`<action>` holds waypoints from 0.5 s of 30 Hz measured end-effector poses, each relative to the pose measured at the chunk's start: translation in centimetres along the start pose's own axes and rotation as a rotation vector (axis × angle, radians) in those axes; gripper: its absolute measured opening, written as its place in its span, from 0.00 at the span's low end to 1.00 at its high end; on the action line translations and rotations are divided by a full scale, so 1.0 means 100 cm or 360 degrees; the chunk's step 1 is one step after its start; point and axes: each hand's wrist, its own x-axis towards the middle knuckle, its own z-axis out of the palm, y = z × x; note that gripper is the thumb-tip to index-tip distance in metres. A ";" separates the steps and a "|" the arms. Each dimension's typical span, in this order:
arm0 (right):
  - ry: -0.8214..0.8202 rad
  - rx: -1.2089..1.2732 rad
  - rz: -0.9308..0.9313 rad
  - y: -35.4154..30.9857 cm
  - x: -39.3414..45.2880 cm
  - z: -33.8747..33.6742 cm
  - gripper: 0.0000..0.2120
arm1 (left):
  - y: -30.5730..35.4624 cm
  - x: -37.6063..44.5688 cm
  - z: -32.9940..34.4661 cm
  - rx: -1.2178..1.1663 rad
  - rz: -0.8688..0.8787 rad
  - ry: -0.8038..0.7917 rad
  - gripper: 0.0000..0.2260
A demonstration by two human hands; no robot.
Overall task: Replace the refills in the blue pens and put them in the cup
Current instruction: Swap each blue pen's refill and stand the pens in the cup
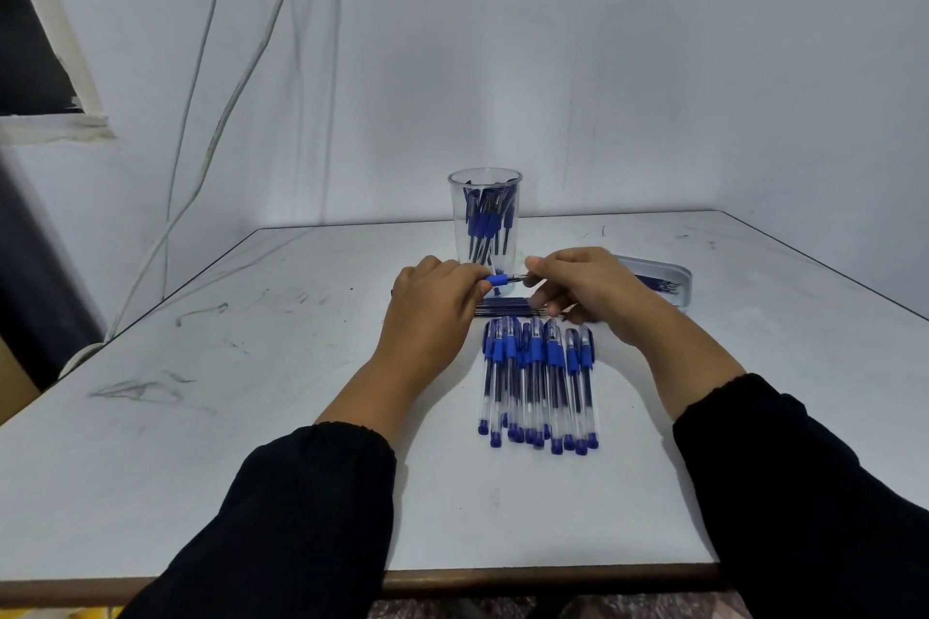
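The blue pen (497, 280) being worked on is held in the air just in front of the clear cup (485, 216), its long axis running left to right between the two hands. The left hand (432, 302) grips the barrel end, fingers curled over it so that only the blue rubber grip section shows. The right hand (578, 287) pinches the metal tip end between thumb and forefinger, with the remaining fingers loosely curled below. Judging by that pose, the tip is being screwed on or off, though the joint is too small to say which.

The cup stands upright just behind the hands and already holds a bundle of blue pens. From the pen it lies straight ahead, about equally near to either hand, so dropping the pen in would mean turning that sideways axis upright first.

Beneath the hands a few loose refills (507, 308) lie on the table (251, 367), parallel to the held pen. Nearer the person a row of capped blue pens (538, 382) lies side by side, pointing front to back. To the right, partly hidden by the right hand, a shallow clear case (663, 284) holds more refills.
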 end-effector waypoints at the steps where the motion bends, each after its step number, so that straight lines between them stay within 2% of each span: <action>1: 0.0095 -0.0101 -0.0017 0.002 0.002 -0.005 0.11 | -0.001 0.000 0.000 -0.0004 -0.0012 -0.0001 0.13; 4: 0.0400 -0.0678 -0.0050 0.011 0.008 -0.021 0.05 | -0.002 0.000 0.000 0.0008 -0.0023 0.0005 0.14; 6: 0.0415 -0.1061 0.0052 0.014 0.008 -0.028 0.01 | -0.002 0.000 0.000 0.0011 -0.0021 0.0004 0.13; 7: 0.0376 -0.1176 0.0113 0.015 0.008 -0.029 0.02 | -0.002 -0.001 0.000 0.0009 -0.0020 -0.0001 0.13; 10: 0.0306 -0.1285 0.0208 0.017 0.009 -0.028 0.03 | -0.002 -0.001 0.001 0.0007 -0.0016 -0.0005 0.13; 15: 0.0277 -0.1378 0.0183 0.020 0.012 -0.025 0.05 | -0.003 0.000 0.002 0.0029 -0.0023 -0.0011 0.13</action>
